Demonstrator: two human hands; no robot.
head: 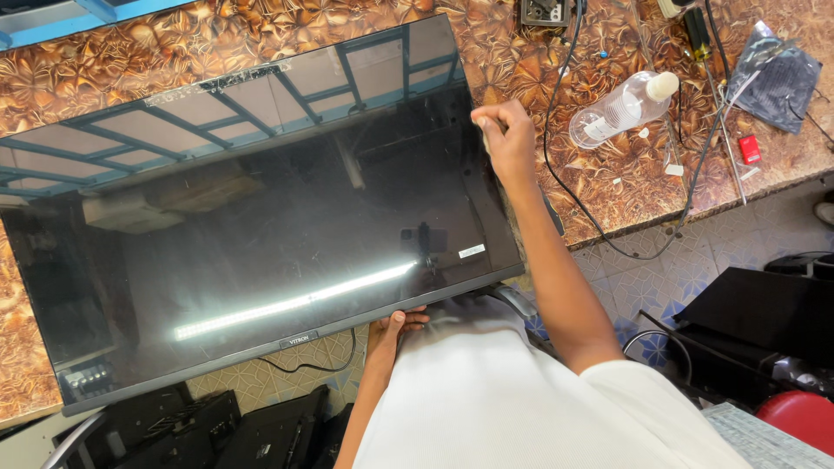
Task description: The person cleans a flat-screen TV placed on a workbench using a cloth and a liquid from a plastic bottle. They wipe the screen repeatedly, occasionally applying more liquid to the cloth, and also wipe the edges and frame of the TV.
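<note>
A large flat television (252, 217) is lying face up on a brown patterned table (608, 174), its lower edge hanging over the near side toward the person. The right hand (508, 139) is pressing on the screen's right edge, fingers curled over what looks like a small pale cloth or pad (483, 130), though little of it is showing. The left hand (395, 328) is gripping the bottom frame from underneath, thumb on top, steadying the set. Judging from this, the person is wiping the glass near its right border while bracing the panel. The next stroke is likely calling for light, even pressure and a firm left-hand hold, since the screen is overhanging the table. A clear plastic bottle (621, 108), black cables (573, 187) and a grey pouch (777, 78) are lying to the right.
</note>
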